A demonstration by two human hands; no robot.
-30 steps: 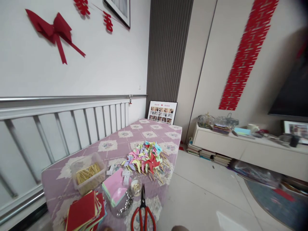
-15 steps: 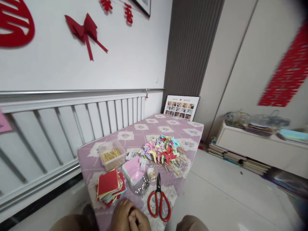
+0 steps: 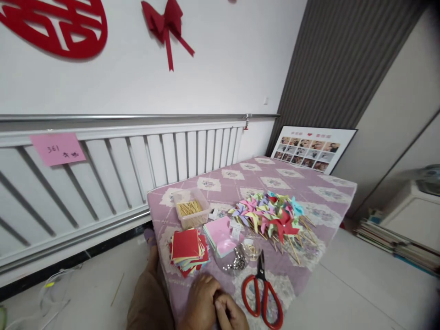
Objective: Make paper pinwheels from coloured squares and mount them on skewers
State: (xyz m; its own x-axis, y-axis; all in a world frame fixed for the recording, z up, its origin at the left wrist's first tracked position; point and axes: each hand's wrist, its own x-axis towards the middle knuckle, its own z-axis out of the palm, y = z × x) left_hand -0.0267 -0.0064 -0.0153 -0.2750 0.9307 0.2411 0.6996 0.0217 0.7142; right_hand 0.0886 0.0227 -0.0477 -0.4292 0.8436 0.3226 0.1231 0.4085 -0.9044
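My left hand [image 3: 199, 300] and my right hand [image 3: 232, 314] rest together at the near edge of a low table with a purple patterned cloth [image 3: 302, 188]. Both have their fingers curled, the right pressed against the left; whether anything is held between them is hidden. Red-handled scissors [image 3: 263, 293] lie just right of my hands. A stack of red and coloured paper squares [image 3: 187, 247] sits just beyond my left hand. Farther on lie pink paper [image 3: 220, 233], a clear jar of beads [image 3: 235, 261] and a heap of coloured paper pinwheels on sticks [image 3: 271, 217].
A clear box of wooden sticks [image 3: 190, 211] stands at the table's left. A white railing [image 3: 137, 156] with a pink note [image 3: 57, 149] runs behind. A framed photo collage [image 3: 309, 149] leans on the far wall. Books [image 3: 395, 240] lie on the floor at right. My knee [image 3: 147, 298] shows at the table's left side.
The view has swung left and down. My hands, unseen a second ago, now show clasped at the table's near edge. Nothing on the table has moved.
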